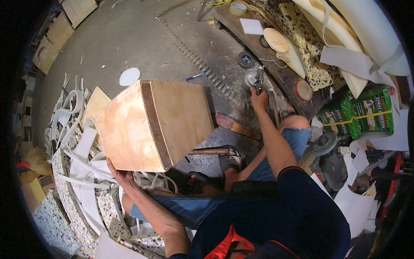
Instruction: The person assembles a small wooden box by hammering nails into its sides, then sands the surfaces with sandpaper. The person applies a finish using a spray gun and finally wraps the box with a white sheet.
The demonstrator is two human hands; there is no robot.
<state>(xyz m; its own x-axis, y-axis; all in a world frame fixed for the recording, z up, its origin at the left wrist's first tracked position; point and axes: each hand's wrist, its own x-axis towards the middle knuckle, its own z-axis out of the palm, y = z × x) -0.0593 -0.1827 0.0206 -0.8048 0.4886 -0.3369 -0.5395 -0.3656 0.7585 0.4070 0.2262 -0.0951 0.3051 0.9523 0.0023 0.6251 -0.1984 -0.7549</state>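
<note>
Left hand (122,176), lower left: fingers curled under the wooden box (153,123), tilted at frame centre. Right hand (258,98), upper right: fingers closed on a metal tool (255,78). Risk: one-handed support, so the box may slip onto the foam scraps (82,172).

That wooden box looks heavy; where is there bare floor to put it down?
The bare concrete floor beyond the wooden box, past the white disc, is open. The left hand props the box over a crowded heap of white foam strips. The right hand reaches a cluttered wooden board.
</note>
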